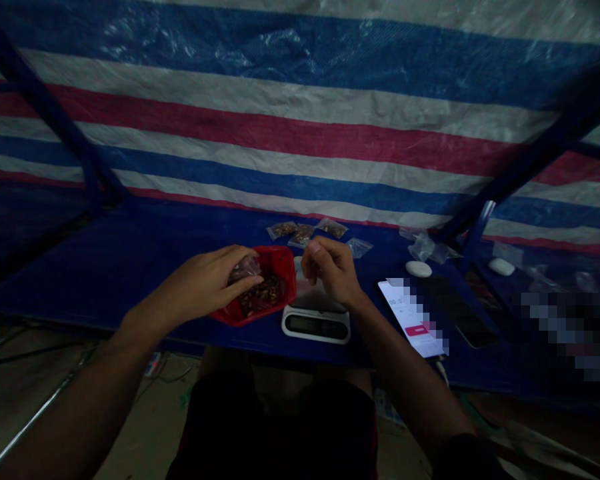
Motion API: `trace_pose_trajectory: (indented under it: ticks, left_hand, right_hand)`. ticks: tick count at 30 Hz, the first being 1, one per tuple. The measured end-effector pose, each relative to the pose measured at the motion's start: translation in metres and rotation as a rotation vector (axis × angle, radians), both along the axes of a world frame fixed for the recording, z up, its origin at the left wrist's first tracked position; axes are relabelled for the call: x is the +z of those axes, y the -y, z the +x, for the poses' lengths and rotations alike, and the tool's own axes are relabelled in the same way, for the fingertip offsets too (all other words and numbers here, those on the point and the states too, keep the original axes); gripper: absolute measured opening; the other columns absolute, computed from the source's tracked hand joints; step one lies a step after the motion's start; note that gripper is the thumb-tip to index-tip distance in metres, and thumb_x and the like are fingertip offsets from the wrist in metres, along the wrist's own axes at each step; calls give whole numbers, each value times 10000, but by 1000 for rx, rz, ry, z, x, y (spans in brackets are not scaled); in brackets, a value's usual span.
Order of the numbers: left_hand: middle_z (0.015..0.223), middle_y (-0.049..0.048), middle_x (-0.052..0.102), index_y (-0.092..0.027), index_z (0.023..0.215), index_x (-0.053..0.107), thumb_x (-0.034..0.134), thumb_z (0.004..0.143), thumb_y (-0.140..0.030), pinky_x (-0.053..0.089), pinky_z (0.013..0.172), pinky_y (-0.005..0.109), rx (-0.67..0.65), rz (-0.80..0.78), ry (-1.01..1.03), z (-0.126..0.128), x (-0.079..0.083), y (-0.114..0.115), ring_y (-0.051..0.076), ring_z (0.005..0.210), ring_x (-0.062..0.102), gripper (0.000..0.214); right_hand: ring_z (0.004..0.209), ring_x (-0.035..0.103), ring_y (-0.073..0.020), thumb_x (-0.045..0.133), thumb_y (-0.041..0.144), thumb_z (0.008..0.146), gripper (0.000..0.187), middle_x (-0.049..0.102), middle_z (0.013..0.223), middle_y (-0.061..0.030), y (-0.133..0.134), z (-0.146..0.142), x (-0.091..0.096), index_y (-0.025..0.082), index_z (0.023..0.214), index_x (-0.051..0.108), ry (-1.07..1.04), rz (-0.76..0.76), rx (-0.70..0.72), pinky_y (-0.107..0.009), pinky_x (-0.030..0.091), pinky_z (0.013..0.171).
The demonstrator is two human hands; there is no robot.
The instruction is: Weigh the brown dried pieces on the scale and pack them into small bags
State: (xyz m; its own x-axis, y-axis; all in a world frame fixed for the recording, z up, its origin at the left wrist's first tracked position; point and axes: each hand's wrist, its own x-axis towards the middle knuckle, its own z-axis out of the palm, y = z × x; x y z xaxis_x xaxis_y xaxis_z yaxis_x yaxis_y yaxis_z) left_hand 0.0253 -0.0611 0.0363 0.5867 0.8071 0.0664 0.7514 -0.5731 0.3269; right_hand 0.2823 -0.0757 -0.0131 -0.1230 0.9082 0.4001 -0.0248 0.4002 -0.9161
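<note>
Clear plastic bag (pixel 245 268) is dangling from your gripping left hand (pixel 205 283) over the red tray (pixel 280 267) of brown pieces (pixel 263 298), catching any spills; beside the tray, your right hand (pixel 333 270) is pinching, contents unclear, above a digital scale (pixel 316 325).

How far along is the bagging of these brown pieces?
Done so far: several small clear plastic bags holding brown pieces lie on the blue table. In hand: the left hand holds another clear bag over a red plastic tray, while the right hand pinches above a white digital scale. Left: a heap of brown pieces remains in the tray.
</note>
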Motion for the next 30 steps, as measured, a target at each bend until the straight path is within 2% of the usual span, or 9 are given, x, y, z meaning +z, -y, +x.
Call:
trace_pose_trajectory:
  ticks: [3,6,12,21,27,30]
  left_hand:
    - [1190,139,791,-205,1258,726,596,982,-523,561,842,402,-52,65,-291,-1,9,-13,310,969,769,441]
    - [1070,154,810,-197,1136,782,677,903,-422,549,774,389,-109,135,-426,5,15,-21,298,829,770,341]
    - [1038,160,815,-187,1057,796,717,846,-335,538,781,404,-202,182,-669,24,28,-22,330,859,768,270]
    - [910,115,816,-218,877,790,724,809,-227,520,784,390,-223,186,-643,31,35,-21,302,838,753,95]
    - [1026,130,822,-216,928,805,768,765,-175,504,785,397,-281,172,-619,29,33,-23,319,895,750,173]
    - [974,125,819,-218,880,805,730,793,-141,506,812,409,-272,166,-631,26,32,-25,314,891,749,138]
  right_hand:
    - [443,478,-97,585,685,1001,573,558,559,33,-2,5,1,221,666,569,-20,18,-41,-259,372,454]
    - [453,467,-99,597,673,1001,570,551,548,33,-3,5,0,222,654,567,4,46,-53,-266,366,466]
    - [471,460,-96,640,650,990,541,556,560,40,-4,3,-4,217,674,569,8,69,-21,-259,346,481]
    - [484,439,-99,629,695,976,564,535,568,42,-5,4,-6,219,685,547,38,52,-15,-257,347,488]
    - [494,436,-102,632,696,974,570,525,563,40,-6,3,-7,220,675,541,41,66,-29,-258,337,492]
    - [490,425,-97,639,674,982,558,519,561,45,-7,3,-8,219,674,539,28,69,-21,-256,333,495]
